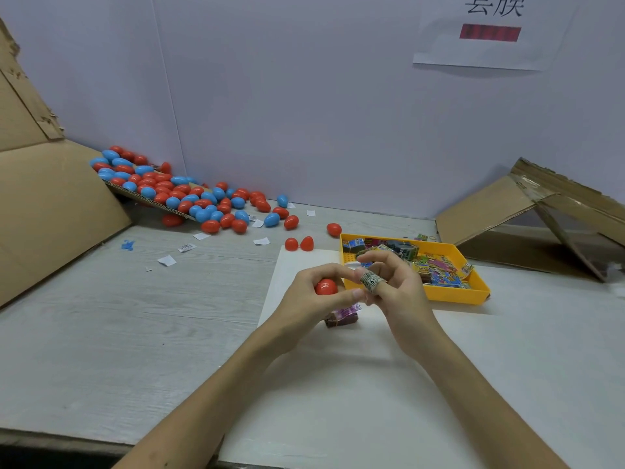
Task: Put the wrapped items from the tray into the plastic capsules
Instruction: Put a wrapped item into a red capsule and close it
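Before you: white paper sheet (pixel 338 394) on desk (pixel 135 316); yellow plastic tray (pixel 449 297) at its far right; red-and-blue plastic capsules (pixel 176 191) heaped behind, left.

I'm looking in on a hand-packing station in a small factory or workshop. Red and blue plastic egg capsules (pixel 176 192) are lying heaped by the dozen across a corrugated cardboard sheet (pixel 50 214) at the far left. A yellow tray (pixel 453 296) of wrapped items is sitting right of centre. Torn cardboard (pixel 500 211) is standing propped at the far right, and a printed sign (pixel 490 35) is hanging on the white partition (pixel 304 96).
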`<state>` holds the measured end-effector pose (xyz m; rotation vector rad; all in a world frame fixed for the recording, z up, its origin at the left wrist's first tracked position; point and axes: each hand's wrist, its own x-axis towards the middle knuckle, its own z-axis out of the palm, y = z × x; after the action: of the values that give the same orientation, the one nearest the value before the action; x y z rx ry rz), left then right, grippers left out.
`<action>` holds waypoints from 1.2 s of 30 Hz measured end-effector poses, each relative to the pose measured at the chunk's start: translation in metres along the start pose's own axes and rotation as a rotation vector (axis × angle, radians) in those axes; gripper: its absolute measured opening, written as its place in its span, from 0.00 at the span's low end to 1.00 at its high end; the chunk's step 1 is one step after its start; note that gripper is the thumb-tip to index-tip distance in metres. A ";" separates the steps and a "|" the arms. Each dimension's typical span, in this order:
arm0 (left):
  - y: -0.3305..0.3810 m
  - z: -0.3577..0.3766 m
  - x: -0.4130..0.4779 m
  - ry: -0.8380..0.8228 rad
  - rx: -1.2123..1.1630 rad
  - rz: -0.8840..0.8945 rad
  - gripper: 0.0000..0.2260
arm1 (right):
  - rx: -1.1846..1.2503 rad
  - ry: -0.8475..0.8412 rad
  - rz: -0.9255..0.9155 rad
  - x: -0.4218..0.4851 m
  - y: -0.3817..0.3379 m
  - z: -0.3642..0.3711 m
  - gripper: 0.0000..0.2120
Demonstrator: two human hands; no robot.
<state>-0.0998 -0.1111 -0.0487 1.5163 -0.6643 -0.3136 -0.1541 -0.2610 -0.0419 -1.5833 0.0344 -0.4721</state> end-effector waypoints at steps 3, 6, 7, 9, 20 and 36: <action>0.002 -0.001 -0.001 -0.009 -0.042 0.032 0.09 | 0.143 -0.056 0.075 -0.002 -0.003 0.004 0.12; 0.002 0.000 -0.001 -0.014 -0.053 0.047 0.08 | 0.250 -0.131 0.163 -0.004 -0.003 0.007 0.12; 0.002 -0.001 -0.001 -0.017 -0.063 0.041 0.08 | 0.272 -0.152 0.177 -0.005 -0.003 0.007 0.13; 0.002 -0.002 0.000 -0.023 -0.087 0.023 0.06 | 0.299 -0.168 0.188 -0.005 -0.003 0.007 0.14; 0.008 -0.007 -0.002 -0.205 -0.330 -0.053 0.04 | 0.495 -0.306 0.245 -0.004 -0.003 0.003 0.17; 0.011 -0.014 -0.001 -0.236 -0.421 -0.110 0.05 | 0.523 -0.273 0.200 -0.004 -0.011 -0.003 0.10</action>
<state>-0.0950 -0.0980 -0.0375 1.1226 -0.6517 -0.6801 -0.1617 -0.2622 -0.0322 -1.1018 -0.1289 -0.0891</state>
